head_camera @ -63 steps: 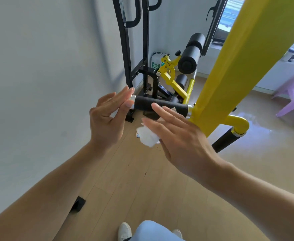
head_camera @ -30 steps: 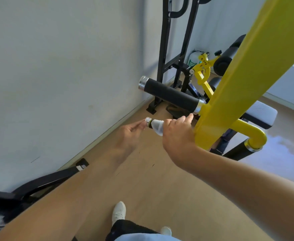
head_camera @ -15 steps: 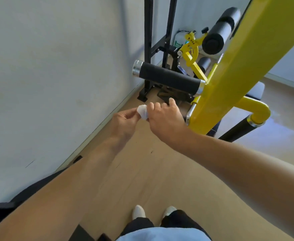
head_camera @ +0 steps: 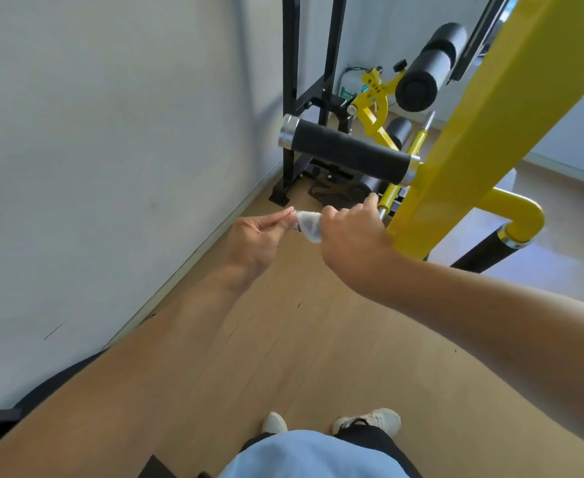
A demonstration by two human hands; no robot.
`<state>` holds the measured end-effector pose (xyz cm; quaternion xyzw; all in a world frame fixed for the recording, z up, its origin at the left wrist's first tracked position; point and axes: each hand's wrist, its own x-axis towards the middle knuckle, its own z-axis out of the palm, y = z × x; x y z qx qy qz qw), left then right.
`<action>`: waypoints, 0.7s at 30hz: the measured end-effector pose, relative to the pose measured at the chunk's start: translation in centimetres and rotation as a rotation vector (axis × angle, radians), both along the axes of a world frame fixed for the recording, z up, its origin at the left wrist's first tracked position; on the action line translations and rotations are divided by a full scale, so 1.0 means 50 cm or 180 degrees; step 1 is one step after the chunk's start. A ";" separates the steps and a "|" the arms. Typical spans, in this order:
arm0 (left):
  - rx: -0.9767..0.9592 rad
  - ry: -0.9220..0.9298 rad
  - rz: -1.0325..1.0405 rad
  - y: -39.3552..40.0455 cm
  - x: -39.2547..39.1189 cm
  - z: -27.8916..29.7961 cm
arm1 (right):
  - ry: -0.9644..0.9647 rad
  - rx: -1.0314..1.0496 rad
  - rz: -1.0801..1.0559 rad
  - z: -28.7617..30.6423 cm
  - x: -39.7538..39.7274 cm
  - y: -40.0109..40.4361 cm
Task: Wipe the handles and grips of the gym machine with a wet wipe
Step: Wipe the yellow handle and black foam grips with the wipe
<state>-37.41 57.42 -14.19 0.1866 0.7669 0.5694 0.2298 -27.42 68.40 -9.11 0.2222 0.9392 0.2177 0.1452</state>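
A: Locate the wet wipe.

B: The wet wipe (head_camera: 308,226) is wrapped over the chrome end of a lower handle (head_camera: 295,220), below the black foam grip (head_camera: 347,152) — most of that lower handle is hidden by the hands.

A: Hand states?

B: The right hand (head_camera: 351,232) is curled around the wipe, clamping it onto the handle; this grip likely lets the wipe rub all round the bar. The left hand (head_camera: 258,232) pinches the handle's tip with thumb and fingers, probably to steady it.

A: Surroundings?

B: Both handles project from the yellow beam (head_camera: 473,132) toward the white wall (head_camera: 111,132). A second black grip (head_camera: 480,251) on a yellow elbow sits to the right, apparently not yet reached.
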 end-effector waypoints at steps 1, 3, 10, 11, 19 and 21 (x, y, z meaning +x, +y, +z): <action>0.0066 -0.0041 0.0035 0.000 0.002 0.002 | -0.0259 0.0325 -0.0046 0.008 0.021 0.006; 0.0135 -0.0028 0.0077 0.000 0.011 0.001 | -0.0475 0.0644 0.0000 0.020 0.051 0.011; 0.0091 0.0543 -0.0171 -0.013 0.016 0.008 | 0.0252 -0.0650 -0.0117 -0.027 0.007 0.008; 0.0073 0.0574 -0.0197 -0.017 0.013 0.007 | 0.0424 -0.0858 -0.0158 -0.029 0.006 0.007; 0.0078 0.0559 -0.0388 -0.043 -0.003 -0.028 | 0.0971 -0.1288 0.0299 -0.056 -0.015 -0.010; 0.0113 0.0583 -0.0415 -0.049 -0.006 -0.027 | 0.0749 -0.0971 0.0200 -0.045 -0.007 -0.016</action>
